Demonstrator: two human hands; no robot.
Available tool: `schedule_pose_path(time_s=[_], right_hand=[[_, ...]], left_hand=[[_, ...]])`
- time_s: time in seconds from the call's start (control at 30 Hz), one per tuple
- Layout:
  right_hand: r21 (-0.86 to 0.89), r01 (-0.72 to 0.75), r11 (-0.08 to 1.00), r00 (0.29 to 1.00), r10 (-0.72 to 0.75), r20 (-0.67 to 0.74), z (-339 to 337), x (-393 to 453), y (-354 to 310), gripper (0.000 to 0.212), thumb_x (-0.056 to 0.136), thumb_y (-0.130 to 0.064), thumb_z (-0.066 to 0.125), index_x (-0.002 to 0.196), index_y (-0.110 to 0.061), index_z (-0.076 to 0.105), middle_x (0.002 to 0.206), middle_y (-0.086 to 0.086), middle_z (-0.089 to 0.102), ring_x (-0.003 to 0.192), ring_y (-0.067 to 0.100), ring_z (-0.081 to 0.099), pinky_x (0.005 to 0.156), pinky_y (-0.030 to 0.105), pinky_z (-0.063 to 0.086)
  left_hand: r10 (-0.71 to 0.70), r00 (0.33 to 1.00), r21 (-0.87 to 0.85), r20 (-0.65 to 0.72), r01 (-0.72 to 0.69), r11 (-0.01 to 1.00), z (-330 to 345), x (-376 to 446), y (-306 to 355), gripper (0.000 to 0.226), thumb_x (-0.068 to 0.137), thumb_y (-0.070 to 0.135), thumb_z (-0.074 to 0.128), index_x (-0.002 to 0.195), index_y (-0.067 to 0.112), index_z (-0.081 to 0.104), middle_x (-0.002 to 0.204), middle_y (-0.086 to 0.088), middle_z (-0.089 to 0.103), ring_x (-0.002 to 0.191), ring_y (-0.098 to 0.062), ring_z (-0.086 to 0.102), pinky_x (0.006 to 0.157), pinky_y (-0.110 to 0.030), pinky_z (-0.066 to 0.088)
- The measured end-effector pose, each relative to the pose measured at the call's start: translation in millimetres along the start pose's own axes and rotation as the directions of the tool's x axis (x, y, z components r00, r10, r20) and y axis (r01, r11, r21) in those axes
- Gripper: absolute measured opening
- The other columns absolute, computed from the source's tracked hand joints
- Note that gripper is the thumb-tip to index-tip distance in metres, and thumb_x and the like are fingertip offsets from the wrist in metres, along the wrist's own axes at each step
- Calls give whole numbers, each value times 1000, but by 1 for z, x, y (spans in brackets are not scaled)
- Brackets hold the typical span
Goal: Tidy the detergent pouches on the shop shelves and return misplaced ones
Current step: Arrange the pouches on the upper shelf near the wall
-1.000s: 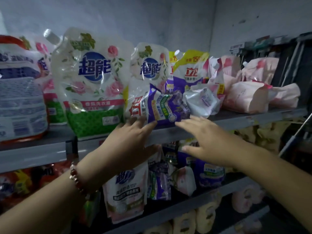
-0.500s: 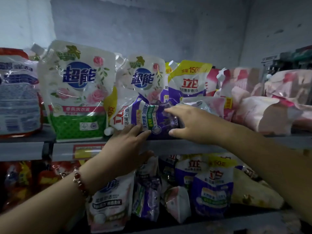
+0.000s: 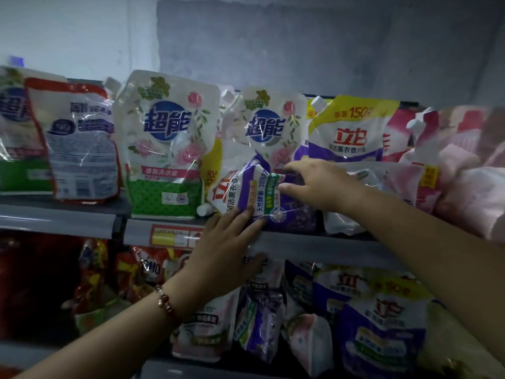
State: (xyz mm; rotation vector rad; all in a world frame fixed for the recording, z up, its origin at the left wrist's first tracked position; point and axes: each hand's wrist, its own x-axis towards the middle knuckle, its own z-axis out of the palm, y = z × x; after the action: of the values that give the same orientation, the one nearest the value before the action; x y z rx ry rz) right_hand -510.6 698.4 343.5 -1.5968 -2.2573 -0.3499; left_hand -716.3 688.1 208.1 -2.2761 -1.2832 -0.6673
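Both of my hands meet on the purple pouch [image 3: 262,198], which lies tipped on its side at the front of the upper shelf [image 3: 322,247], spout cap toward my left. Right grip [image 3: 318,184]: fingers curled over the pouch's upper edge, thumb pressing beneath, so I am pinching its crinkled middle. Left grip [image 3: 224,247]: released, fingers straight and flat, tips touching the pouch's lower edge where it overhangs the shelf lip, thumb spread below the lip.

Largest first, outward from the grip: beyond my left hand stands the big white-and-green rose pouch [image 3: 166,149], upright, its base just beside the tipped pouch's cap. Directly behind my right fingers stands a second, smaller rose pouch [image 3: 269,124], touched by the tipped one. Above my right wrist is a yellow-and-purple pouch [image 3: 352,129], upright. Past my right forearm lie pink pouches [image 3: 461,192], slumped in a heap. Under my left hand a price tag [image 3: 175,237] sits on the shelf lip. On my left wrist is a beaded bracelet [image 3: 166,302].
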Motion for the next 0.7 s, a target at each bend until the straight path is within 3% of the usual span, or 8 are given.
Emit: schedule_pose_path(time_s=[0.13,0.23,0.37,0.53,0.7], right_hand=[[65,21,998,995,-27,97,-7,29,-9,59,89,-63,52,130,-22,57,127,2,61,109,18,59,84,33,51],[110,20,994,996,-29,88,-7,43,-19,64,85,-65,57,134,-23,53,130,1,57,111,19,57,88,38,51],[201,-44,979,998,33,61,8,54,-23,50,85,-54,64,123,-23,56,119,-1,62,102,18,59,83,35,50],[107,-60,992,998,58,22,15,56,-26,37,91,-49,59,114,-20,59,112,2,63,96,21,56,73,31,38],[107,-51,993,998,55,-37,26,51,-27,17,95,-36,55,94,-19,56,102,7,65,90,26,59,73,36,48]], left_hand=[[-5,1000,-51,-9,5,999,0,2,-1,66,89,61,45,144,25,47,150,-4,47,137,-29,43,105,-47,40],[-11,1000,-70,-12,11,998,3,2,-1,67,88,61,47,145,26,46,150,-3,48,136,-27,43,105,-47,40],[-17,999,-88,-40,13,996,7,2,0,67,86,60,50,144,26,46,148,-1,50,135,-25,44,106,-45,38],[-34,996,-112,-84,25,993,10,2,3,65,85,58,53,142,26,49,145,1,53,135,-23,45,108,-40,31],[-45,994,-135,-95,32,990,12,1,6,64,86,57,52,142,26,50,142,3,53,135,-21,43,115,-44,28]])
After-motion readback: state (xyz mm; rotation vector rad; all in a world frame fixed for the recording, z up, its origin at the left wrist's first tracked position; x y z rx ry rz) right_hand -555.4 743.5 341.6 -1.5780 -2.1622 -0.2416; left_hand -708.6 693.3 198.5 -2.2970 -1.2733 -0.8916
